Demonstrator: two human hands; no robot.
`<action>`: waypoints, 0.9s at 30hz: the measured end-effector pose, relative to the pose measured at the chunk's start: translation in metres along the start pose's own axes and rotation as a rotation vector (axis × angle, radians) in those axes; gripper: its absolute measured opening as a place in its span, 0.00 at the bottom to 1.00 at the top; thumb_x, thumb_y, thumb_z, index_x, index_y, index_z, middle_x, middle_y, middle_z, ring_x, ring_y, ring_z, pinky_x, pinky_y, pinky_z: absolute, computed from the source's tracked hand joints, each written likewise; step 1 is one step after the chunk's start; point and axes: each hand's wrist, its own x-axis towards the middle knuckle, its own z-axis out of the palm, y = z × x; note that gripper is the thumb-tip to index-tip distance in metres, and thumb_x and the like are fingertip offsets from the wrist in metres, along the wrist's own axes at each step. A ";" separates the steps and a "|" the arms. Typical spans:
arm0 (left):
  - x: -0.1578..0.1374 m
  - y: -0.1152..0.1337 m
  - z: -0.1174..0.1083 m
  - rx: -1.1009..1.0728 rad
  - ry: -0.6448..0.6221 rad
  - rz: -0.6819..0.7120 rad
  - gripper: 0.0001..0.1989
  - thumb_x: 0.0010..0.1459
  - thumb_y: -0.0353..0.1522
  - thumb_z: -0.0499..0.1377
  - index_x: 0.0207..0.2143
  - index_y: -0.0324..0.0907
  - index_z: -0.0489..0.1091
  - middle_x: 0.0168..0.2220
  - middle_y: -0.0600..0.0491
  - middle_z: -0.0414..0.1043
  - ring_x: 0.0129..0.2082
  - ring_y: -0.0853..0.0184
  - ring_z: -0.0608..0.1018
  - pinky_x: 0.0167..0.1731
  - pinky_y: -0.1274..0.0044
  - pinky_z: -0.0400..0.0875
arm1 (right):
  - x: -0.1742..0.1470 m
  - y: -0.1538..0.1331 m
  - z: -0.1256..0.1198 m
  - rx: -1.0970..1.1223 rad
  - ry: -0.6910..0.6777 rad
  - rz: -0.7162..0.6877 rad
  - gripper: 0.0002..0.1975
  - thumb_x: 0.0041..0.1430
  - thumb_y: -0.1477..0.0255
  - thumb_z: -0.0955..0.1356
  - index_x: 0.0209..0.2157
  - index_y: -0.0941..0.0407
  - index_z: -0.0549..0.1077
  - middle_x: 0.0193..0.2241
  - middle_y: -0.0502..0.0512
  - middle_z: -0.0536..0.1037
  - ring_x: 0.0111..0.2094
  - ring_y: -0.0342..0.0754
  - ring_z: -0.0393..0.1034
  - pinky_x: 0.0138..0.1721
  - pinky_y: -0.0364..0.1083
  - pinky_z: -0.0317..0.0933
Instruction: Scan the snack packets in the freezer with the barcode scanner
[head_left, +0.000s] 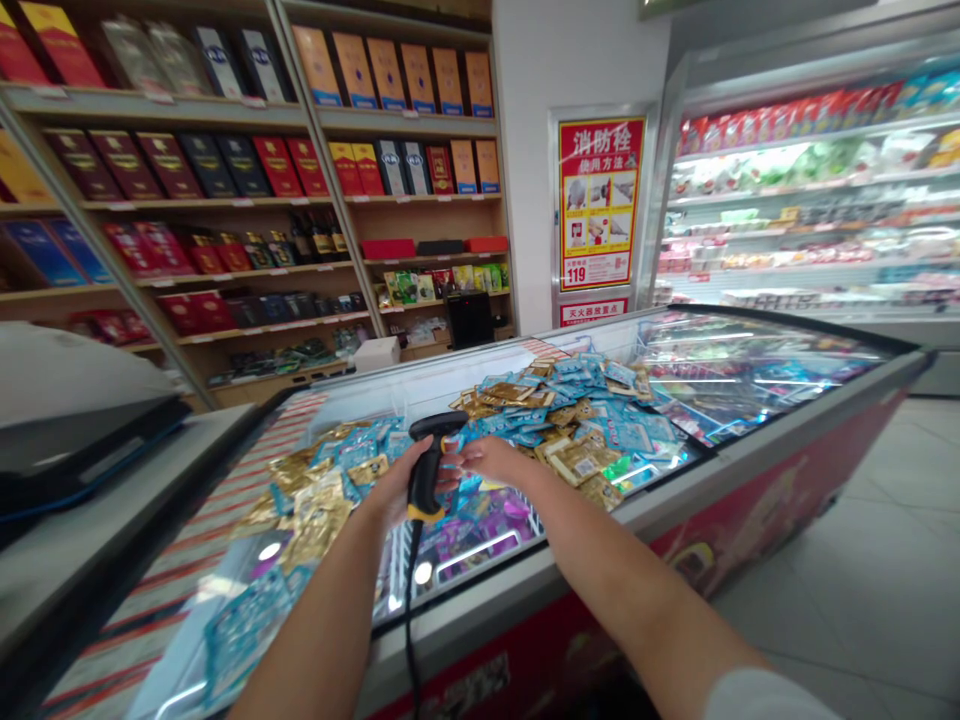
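My left hand [396,490] is wrapped round the handle of a black and yellow barcode scanner [426,475], its head level above the freezer and its cable hanging down. Close to the scanner's right side is my right hand [495,460], fingers drawn together and pointing left; what they hold, if anything, is too small to make out. Beneath and beyond both hands, blue and gold packets lie on the glass freezer top. One heap of packets [585,405] is to the right, and a looser group of gold packets [319,510] is to the left.
The chest freezer [637,520] runs across in front of me, with goods visible under its glass. At left is a counter [142,490] carrying a dark device. Shelves of boxed bottles [225,165] stand behind; a lit refrigerated display [810,215] is at back right.
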 end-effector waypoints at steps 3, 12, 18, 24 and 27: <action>0.001 -0.001 0.001 0.014 0.017 -0.044 0.18 0.57 0.40 0.55 0.40 0.34 0.71 0.34 0.42 0.78 0.32 0.59 0.80 0.34 0.70 0.75 | 0.000 -0.001 -0.005 -0.109 0.126 0.042 0.08 0.56 0.74 0.65 0.32 0.56 0.77 0.29 0.51 0.78 0.33 0.45 0.70 0.36 0.42 0.60; 0.008 0.004 -0.011 -0.025 0.227 0.106 0.12 0.54 0.39 0.58 0.35 0.38 0.71 0.32 0.46 0.78 0.33 0.64 0.79 0.29 0.77 0.75 | -0.012 0.002 -0.024 -0.585 0.297 0.122 0.17 0.50 0.78 0.65 0.44 0.60 0.73 0.44 0.60 0.74 0.46 0.53 0.62 0.49 0.47 0.54; 0.016 0.005 -0.022 -0.052 0.415 0.160 0.11 0.54 0.38 0.57 0.34 0.38 0.70 0.26 0.49 0.76 0.20 0.68 0.76 0.17 0.80 0.70 | -0.009 -0.001 -0.018 -0.699 0.221 0.220 0.15 0.55 0.78 0.63 0.44 0.60 0.72 0.45 0.62 0.72 0.48 0.54 0.60 0.47 0.48 0.55; 0.006 0.011 -0.018 -0.190 0.260 0.155 0.14 0.57 0.38 0.54 0.36 0.37 0.71 0.29 0.45 0.77 0.30 0.60 0.80 0.29 0.71 0.76 | -0.008 -0.004 -0.019 -0.693 0.207 0.188 0.14 0.57 0.81 0.59 0.40 0.59 0.72 0.40 0.59 0.74 0.45 0.50 0.65 0.43 0.45 0.58; 0.002 0.010 -0.016 -0.138 0.121 0.040 0.16 0.56 0.40 0.54 0.39 0.37 0.71 0.33 0.43 0.78 0.34 0.57 0.80 0.32 0.68 0.76 | -0.009 -0.005 -0.019 -0.639 0.211 0.211 0.16 0.56 0.81 0.60 0.44 0.58 0.71 0.46 0.59 0.72 0.46 0.49 0.67 0.43 0.44 0.59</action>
